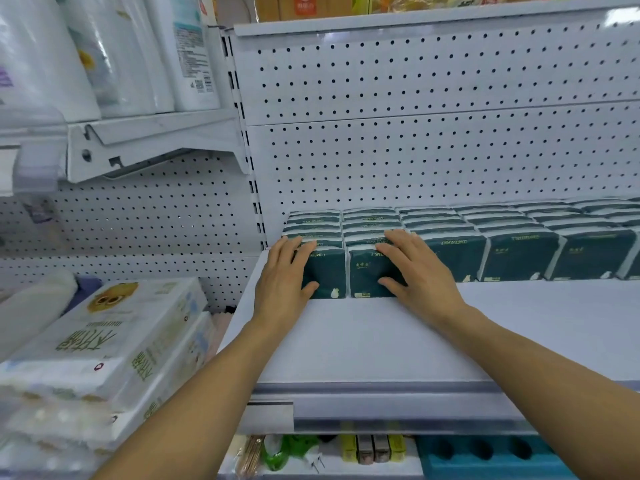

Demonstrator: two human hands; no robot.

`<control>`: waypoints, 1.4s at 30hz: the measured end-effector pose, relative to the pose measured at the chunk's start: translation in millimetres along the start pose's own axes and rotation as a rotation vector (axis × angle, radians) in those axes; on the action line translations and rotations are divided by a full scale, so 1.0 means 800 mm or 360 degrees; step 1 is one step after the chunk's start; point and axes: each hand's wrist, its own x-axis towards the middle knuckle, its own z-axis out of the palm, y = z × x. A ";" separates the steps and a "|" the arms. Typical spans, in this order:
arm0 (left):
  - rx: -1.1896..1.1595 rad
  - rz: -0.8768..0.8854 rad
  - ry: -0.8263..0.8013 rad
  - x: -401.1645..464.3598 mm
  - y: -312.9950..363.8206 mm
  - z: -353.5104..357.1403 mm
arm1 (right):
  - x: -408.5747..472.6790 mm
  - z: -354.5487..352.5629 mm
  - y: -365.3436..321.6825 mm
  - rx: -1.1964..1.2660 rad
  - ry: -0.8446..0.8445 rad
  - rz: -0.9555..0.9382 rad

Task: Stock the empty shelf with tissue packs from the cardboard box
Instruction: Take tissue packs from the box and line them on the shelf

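Dark green tissue packs (519, 258) stand in rows along the back of the white shelf (363, 341). At the row's left end, two front packs sit slightly forward of their neighbours. My left hand (282, 285) lies against the leftmost pack (329, 275), with straight fingers over its top edge and the thumb on its front face. My right hand (420, 271) presses the second pack (363, 278) the same way, fingers spread across its top. The source cardboard box is out of view.
A white pegboard back panel (433, 133) rises behind the packs. Large white paper-goods packs (104, 341) are stacked on the left, and more stand on the upper left shelf (156, 133). Small goods (374, 448) fill the shelf below. A brown carton (277, 8) sits on top.
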 end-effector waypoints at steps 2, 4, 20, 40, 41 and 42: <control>0.0006 0.0021 0.0020 0.000 -0.001 0.002 | 0.002 0.003 0.001 -0.0025 0.0011 -0.0029; 0.0026 0.0030 0.0021 0.000 -0.002 0.002 | 0.003 0.004 0.001 -0.0103 0.0005 -0.0054; 0.0192 0.0179 0.0318 -0.120 0.025 -0.091 | -0.049 -0.087 -0.158 0.0097 0.0143 0.0046; 0.0094 -0.0576 -0.0569 -0.550 -0.106 -0.119 | -0.341 0.010 -0.413 0.0410 -0.0948 -0.0066; 0.0075 -0.0632 -0.0642 -0.567 -0.115 -0.110 | -0.353 0.021 -0.416 0.0383 -0.1066 -0.0062; 0.0060 -0.0683 -0.0709 -0.583 -0.122 -0.100 | -0.364 0.031 -0.418 0.0366 -0.1176 -0.0059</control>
